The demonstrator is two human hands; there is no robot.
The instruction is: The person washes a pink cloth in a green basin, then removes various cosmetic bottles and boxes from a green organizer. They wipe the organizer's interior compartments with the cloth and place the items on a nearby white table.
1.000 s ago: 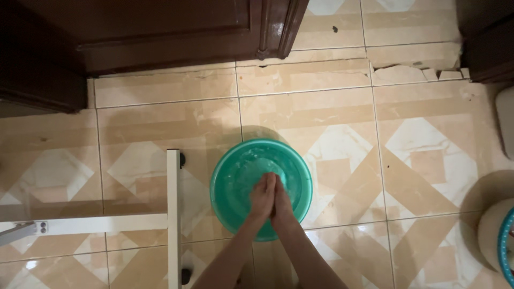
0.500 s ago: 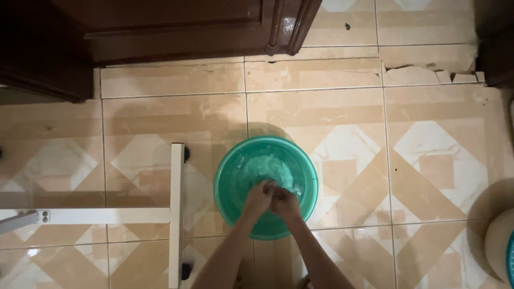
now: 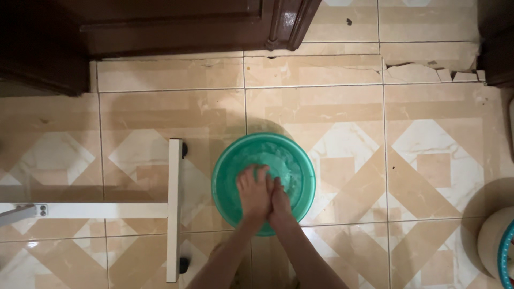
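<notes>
A round green basin (image 3: 230, 160) holding water sits on the tiled floor. Both my hands are inside it, pressed side by side over its near half. My left hand (image 3: 254, 191) lies flat with its fingers spread forward. My right hand (image 3: 279, 199) rests against it, partly tucked beside and under it. I see nothing held in either hand. The water around them looks rippled and a little foamy.
A white metal stand frame (image 3: 174, 208) with small black wheels lies left of the basin. A dark wooden door and frame (image 3: 176, 27) run along the top. Cracked tile (image 3: 423, 69) shows at the upper right. A pale bucket (image 3: 495, 246) stands at the right edge.
My hands were pressed palm to palm, then curled together rubbing; now the left one lies flat and spread over the right. The view has shifted slightly.
</notes>
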